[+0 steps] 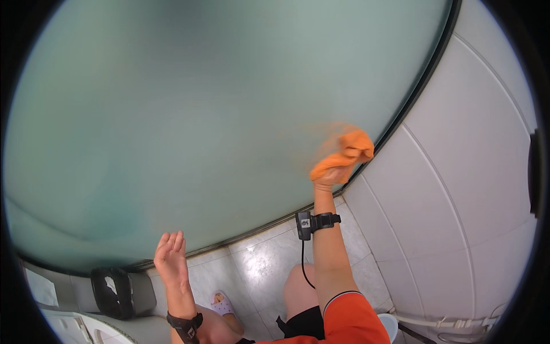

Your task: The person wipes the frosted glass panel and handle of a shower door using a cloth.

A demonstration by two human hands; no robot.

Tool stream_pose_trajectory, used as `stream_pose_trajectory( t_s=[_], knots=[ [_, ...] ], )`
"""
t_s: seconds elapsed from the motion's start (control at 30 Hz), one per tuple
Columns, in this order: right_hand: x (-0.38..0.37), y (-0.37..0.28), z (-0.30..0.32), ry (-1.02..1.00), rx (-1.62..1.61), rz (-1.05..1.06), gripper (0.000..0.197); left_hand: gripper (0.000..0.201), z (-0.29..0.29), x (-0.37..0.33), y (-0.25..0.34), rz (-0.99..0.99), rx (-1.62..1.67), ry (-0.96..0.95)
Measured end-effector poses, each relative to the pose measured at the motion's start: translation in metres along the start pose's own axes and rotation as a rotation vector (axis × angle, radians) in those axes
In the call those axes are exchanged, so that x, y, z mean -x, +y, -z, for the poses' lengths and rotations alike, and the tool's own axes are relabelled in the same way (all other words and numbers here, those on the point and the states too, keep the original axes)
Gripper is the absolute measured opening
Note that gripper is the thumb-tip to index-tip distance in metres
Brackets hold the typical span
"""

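The right hand (331,176) is raised on a straight forearm and clamped around a crumpled orange cloth (345,153), its fingers folded tight over the lower end of the bunched fabric while the rest of the cloth stands up above the knuckles. The cloth is pressed against a large frosted pale-green glass panel (189,114), near that panel's right edge, and a faint orange smear shows on the glass just above and to the left of it. A thin dark frame (413,94) runs along the glass edge just to the right of the cloth, and beyond it lies a wall of big white glossy tiles (458,172). A black strap with a small black box (305,224) circles the right wrist, with a thin black cord hanging down from it. The left hand (169,256) is lower and well apart from the cloth, open with its fingers spread and slightly curled, holding nothing, close in front of the lower rim of the glass; whether it touches the glass cannot be told. A black wrist strap (184,323) sits on the left forearm. Below the hands lies a floor of pale marbled tiles (269,269), a bare knee, and a foot in a light slipper (220,303). A dark glossy bin (117,292) stands at the lower left, just below the glass.
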State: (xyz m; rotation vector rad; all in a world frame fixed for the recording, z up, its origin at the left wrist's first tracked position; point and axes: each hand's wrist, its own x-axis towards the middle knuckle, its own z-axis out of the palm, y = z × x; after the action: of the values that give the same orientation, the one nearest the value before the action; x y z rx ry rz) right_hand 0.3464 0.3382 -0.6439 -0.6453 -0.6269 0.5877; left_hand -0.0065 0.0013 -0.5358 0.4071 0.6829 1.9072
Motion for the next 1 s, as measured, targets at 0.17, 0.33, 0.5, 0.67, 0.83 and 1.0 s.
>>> stream_pose_trajectory(
  t_s=[0.17, 0.33, 0.5, 0.67, 0.83, 1.0],
  knots=[
    [0.012, 0.052, 0.081, 0.441, 0.316, 0.005, 0.045, 0.031, -0.049, 0.004, -0.011, -0.001, -0.138, 0.241],
    [0.068, -0.058, -0.047, 0.236, 0.386, -0.146, 0.051, 0.030, -0.041, 0.005, 0.008, -0.041, -0.165, 0.296],
    [0.131, -0.106, -0.125, -0.123, 0.363, 0.338, 0.064, 0.029, -0.049, 0.006, -0.007, -0.032, -0.155, 0.283],
    [0.232, -0.152, -0.153, -0.958, 0.454, 0.715, 0.039, 0.032, -0.046, 0.007, -0.008, -0.008, -0.113, 0.258],
    [0.187, -0.159, -0.142, -1.177, 0.174, 0.273, 0.034, 0.034, -0.017, 0.007, 0.001, 0.001, 0.016, 0.159],
    [0.116, -0.042, -0.034, -0.709, -1.027, -0.484, 0.052, 0.034, -0.043, 0.011, -0.002, -0.030, -0.039, 0.261]
  ],
)
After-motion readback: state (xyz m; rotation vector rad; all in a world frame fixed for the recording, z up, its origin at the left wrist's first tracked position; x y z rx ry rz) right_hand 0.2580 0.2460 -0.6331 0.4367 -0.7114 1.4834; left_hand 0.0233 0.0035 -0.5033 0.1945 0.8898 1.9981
